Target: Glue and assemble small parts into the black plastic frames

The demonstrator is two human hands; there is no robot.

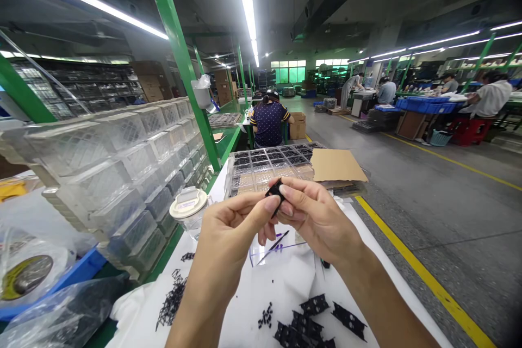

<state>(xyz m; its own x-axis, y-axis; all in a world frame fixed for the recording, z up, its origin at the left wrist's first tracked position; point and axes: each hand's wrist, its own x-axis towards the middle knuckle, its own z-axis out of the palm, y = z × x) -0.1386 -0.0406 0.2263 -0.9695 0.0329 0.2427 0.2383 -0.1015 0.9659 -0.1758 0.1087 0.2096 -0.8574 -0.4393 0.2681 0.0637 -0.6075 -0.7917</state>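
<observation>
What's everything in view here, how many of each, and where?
Worktop: one, white, foreground
Held part: one, black, centre
Flat parts: several, black, bottom, right of centre
Tiny pieces: small pile, black, left of them
Thin frames: heap, black, worktop's left
Lidded container: one, clear and cream, left of centre
Compartment tray: one or more, clear, ahead
Cardboard sheet: one, tan, at tray's right
Bins: many, clear, stacked left
Posts: several, green, mostly left
Lights: several, white, ceiling
Other people: at least five, mixed clothing, ahead and right
Left hand: one, bare, pinching the part
Right hand: one, bare, pinching it too
</observation>
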